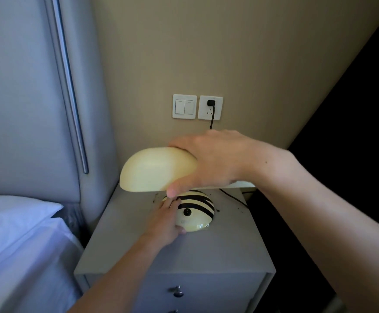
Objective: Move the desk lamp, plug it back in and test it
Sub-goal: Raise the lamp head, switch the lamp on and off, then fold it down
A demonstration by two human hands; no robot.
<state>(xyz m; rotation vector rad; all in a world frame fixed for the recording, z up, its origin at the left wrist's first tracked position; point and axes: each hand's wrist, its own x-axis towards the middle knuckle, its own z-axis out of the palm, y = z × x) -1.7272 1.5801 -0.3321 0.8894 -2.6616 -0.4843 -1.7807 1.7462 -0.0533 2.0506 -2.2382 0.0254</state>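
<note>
Lamp: I see the desk lamp (161,170) standing on the grey nightstand (218,251), toward its back edge, close to the wall.
Shade: the cream dome shade is unlit and sits over the rounded base (197,211), which is cream with black stripes and has a small dark knob on its front.
Right hand: my right hand (209,159) grips the right end of the shade, fingers curled over the top and thumb pressed under the rim.
Left hand: my left hand (167,219) cups the left side of the base, fingers wrapped against it, thumb low near the tabletop.
Plug: a black plug (211,102) sits in the wall socket (210,107) above the nightstand.
Cord: a black cord (211,122) drops from the plug behind my right hand; another stretch of cord shows on the nightstand at the right, behind the base.
Switch: a white double switch (184,106) is just left of the socket.
Bed: a padded headboard (37,98) and a white pillow (14,213) lie left of the nightstand.
Drawer: a metal knob (178,291) shows on the nightstand's front.
</note>
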